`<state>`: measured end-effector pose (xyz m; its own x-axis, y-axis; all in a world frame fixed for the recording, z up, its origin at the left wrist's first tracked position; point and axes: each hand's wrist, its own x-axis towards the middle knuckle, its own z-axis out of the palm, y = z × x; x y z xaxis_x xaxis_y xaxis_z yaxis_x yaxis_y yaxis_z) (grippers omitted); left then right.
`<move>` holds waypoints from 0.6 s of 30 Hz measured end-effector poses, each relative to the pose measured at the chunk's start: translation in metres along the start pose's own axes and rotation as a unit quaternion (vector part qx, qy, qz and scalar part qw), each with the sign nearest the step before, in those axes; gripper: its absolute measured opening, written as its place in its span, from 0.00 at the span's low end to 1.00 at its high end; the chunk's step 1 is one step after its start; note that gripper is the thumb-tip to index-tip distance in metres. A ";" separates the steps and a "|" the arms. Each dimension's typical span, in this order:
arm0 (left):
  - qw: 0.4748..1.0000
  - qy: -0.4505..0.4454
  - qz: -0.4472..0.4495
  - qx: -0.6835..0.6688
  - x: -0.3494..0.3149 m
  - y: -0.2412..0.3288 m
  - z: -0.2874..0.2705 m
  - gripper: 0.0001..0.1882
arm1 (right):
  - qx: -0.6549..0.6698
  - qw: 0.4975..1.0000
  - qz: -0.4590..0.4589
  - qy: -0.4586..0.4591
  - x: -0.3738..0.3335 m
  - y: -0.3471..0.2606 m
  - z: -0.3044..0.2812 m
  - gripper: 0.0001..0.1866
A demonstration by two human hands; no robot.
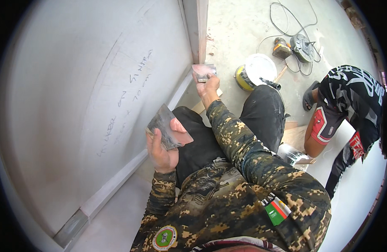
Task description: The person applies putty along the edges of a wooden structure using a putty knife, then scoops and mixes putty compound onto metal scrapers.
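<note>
My left hand (165, 156) grips a flat grey metal plate (160, 124), tilted, with a lump of pink putty (178, 126) near one edge. Farther off, my right hand (208, 86) is closed on a smaller flat spreader (203, 70) smeared with pink and grey. That spreader is up by the far lower end of a large grey panel (130, 84), close to its upright edge post (196, 31). Whether it touches the post I cannot tell. Handwriting and a long curved line mark the panel face.
A bucket (244, 79) with a white lid stands beyond my knee, a dark-handled tool on it. Behind are a power sander (281, 48) and a cable reel (302, 48) with loose cord. At right another person (348, 101) bends over beside a whitish-smeared can (292, 154).
</note>
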<state>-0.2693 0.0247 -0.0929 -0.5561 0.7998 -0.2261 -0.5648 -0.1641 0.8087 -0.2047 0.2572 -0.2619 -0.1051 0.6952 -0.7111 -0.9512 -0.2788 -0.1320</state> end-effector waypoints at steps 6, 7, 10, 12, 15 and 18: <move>0.998 0.063 -0.016 0.000 -0.005 0.006 0.015 0.18 | -0.020 0.998 -0.014 0.065 0.011 0.018 -0.009 0.15; 0.998 0.063 -0.016 0.002 -0.004 0.005 0.014 0.18 | 0.001 0.999 -0.006 0.045 0.011 0.021 -0.009 0.13; 1.000 0.028 -0.014 0.003 -0.002 0.001 0.007 0.17 | 0.028 0.999 0.009 0.040 0.010 0.022 -0.003 0.12; 1.000 -0.010 -0.016 -0.003 -0.001 -0.001 0.005 0.17 | 0.018 0.999 0.012 0.048 0.006 0.025 0.004 0.13; 1.000 0.019 -0.010 0.012 -0.004 -0.001 0.011 0.17 | 0.012 0.999 0.010 0.041 -0.002 0.018 0.012 0.13; 1.000 0.019 0.001 0.017 -0.007 -0.004 0.014 0.17 | 0.037 0.999 0.016 0.022 -0.012 0.011 0.023 0.14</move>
<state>-0.2551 0.0282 -0.0867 -0.5802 0.7767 -0.2449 -0.5439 -0.1457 0.8264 -0.2201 0.2614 -0.2392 -0.1249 0.6564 -0.7440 -0.9667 -0.2493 -0.0576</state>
